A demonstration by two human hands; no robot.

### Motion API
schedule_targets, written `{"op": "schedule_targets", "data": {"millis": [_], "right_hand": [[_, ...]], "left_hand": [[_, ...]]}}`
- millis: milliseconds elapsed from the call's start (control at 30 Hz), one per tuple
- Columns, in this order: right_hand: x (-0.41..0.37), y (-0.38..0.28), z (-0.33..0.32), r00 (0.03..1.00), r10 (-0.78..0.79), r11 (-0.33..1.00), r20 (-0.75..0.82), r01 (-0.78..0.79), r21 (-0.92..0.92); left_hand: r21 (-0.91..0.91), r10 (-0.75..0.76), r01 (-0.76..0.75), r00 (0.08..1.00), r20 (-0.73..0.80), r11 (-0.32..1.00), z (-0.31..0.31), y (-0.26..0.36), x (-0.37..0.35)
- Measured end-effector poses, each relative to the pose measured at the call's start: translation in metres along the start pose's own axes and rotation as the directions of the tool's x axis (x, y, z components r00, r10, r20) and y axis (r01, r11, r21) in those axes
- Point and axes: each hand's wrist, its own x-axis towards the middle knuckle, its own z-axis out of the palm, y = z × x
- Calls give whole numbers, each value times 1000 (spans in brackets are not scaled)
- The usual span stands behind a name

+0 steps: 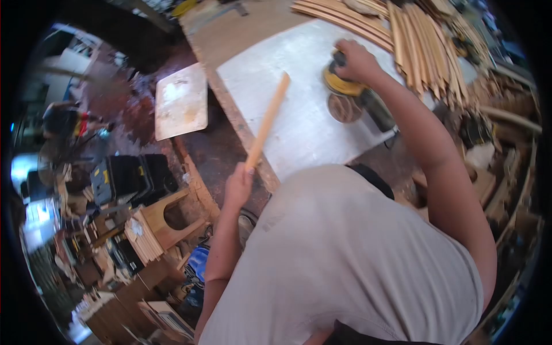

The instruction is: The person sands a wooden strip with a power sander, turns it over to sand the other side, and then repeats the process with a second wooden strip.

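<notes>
Wooden strip (267,123) in the left hand (238,184), grip closed around its near end, far end angled out over the white sheet (299,57); contact below hard to tell. Over to the right hand (353,60): grip wrapped firmly round the yellow sander (343,85), apart from the strip. Seemingly a handling step, calling for a steady strip and a controlled sander. Farther out, stacked strips (425,52) crowding the surface (230,34); off left, black cases (115,178).
</notes>
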Motion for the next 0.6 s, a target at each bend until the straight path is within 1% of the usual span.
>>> {"op": "schedule_targets", "data": {"millis": [33,67,100,200,267,300,367,400,433,500,533,567,600], "right_hand": [[3,1,0,1000,-5,1000,2,5,9],[3,0,1,1000,-8,1000,15,8,19],[4,-2,1,999,-44,998,14,44,36],[6,-5,0,997,-7,1000,71,7,10],[4,1,1,999,-29,1000,25,29,9],[6,2,-1,1000,-13,1000,26,13,1],[3,0,-1,999,-32,999,19,32,-16],[0,-1,0,1000,-9,1000,29,10,-24],[1,-3,-1,1000,2,999,26,-1,-38],[1,-5,-1,999,25,998,30,-24,-58],[3,-6,-1,999,33,997,35,-31,-71],[4,-6,-2,999,37,996,40,-34,-82],[5,-6,-3,998,29,997,51,-24,-77]], "left_hand": [[101,-16,16,1000,4,995,1,-2,-5],[152,-72,58,994,87,987,-7,6,-7],[152,-96,87,994,56,985,-7,6,-7],[98,-86,76,991,104,992,0,7,2],[86,-88,89,996,-18,992,7,13,12],[85,-78,78,997,-3,993,8,18,20],[171,-166,171,985,-40,970,11,24,25],[181,-184,189,982,-48,965,12,27,27],[181,-174,177,984,-31,967,10,26,28],[124,-112,107,993,31,987,2,19,27],[135,23,-23,1000,-5,991,1,17,23],[129,26,-26,1000,3,991,-2,26,18],[-11,-102,103,989,108,995,-10,39,12]]}}
